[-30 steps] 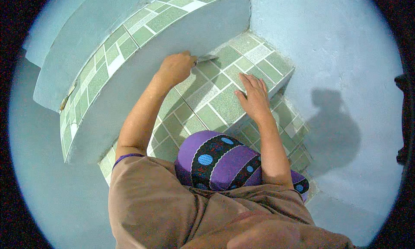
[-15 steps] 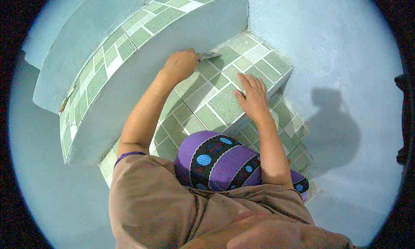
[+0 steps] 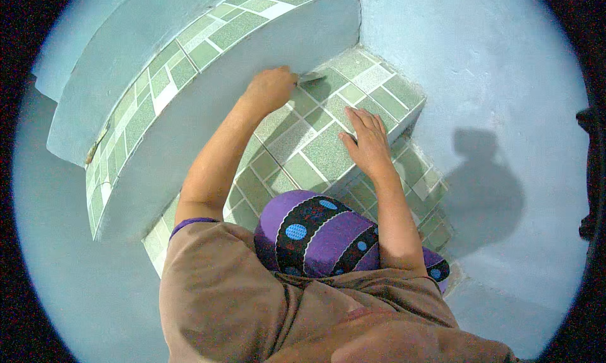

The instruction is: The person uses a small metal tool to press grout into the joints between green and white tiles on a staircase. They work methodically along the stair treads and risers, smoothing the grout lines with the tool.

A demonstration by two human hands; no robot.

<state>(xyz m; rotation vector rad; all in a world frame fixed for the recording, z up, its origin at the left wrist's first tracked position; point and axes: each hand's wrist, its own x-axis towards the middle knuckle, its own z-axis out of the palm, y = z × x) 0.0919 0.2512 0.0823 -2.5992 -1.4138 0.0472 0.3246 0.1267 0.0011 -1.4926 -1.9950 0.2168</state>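
Note:
My left hand (image 3: 271, 88) is closed around a scraper (image 3: 314, 78), its fingers wrapped over the handle. The flat grey blade points right, low over the green tiled step (image 3: 322, 153), close to the foot of the curved riser. Whether the blade's edge touches the tile I cannot tell. My right hand (image 3: 368, 142) lies palm down near the step's front edge, fingers stretched out, holding nothing. The tiles are speckled green rectangles with pale joints and a few whitish pieces.
Behind the step rises a curved blue-grey riser (image 3: 252, 66), topped by another tiled step (image 3: 237, 30). A thin yellowish object (image 3: 96, 145) lies at that step's left end. A blue wall (image 3: 480, 66) bounds the right. Lower tiles (image 3: 420, 174) show beside my purple-clad knee (image 3: 334, 237).
My left hand has shifted slightly right with the scraper, and the blade has moved a little away from me. The right hand stays in place.

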